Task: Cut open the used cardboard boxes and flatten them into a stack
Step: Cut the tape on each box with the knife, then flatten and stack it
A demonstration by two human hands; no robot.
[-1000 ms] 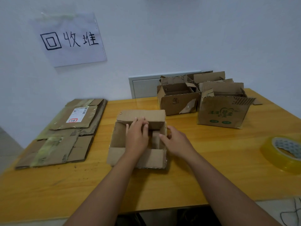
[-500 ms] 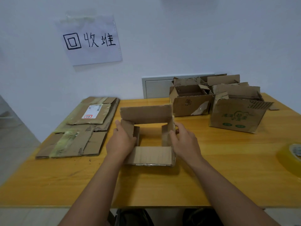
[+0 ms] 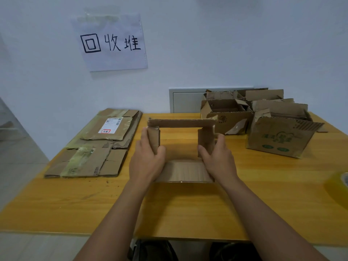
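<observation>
— Far left? 
— Flattened stack (image 3: pixel 94 147) of brown corrugated cardboard, streaked with glossy tape, lying on the yellow wooden table (image 3: pixel 188 208). 
— Centre? 
— Small open box (image 3: pixel 181 147), rough torn edges, bottomless. Left hand (image 3: pixel 146 161) gripping left flap, right hand (image 3: pixel 219 159) gripping right flap. 
— Right? 
— Unflattened boxes (image 3: pixel 263 121) clustered near the wall, 1 with green print; blurred translucent yellow tape roll (image 3: pixel 339 187) at the edge.

Handwritten "回收堆" on the wall sign (image 3: pixel 111 42); shipping label (image 3: pixel 110 125) and box print illegible.
</observation>
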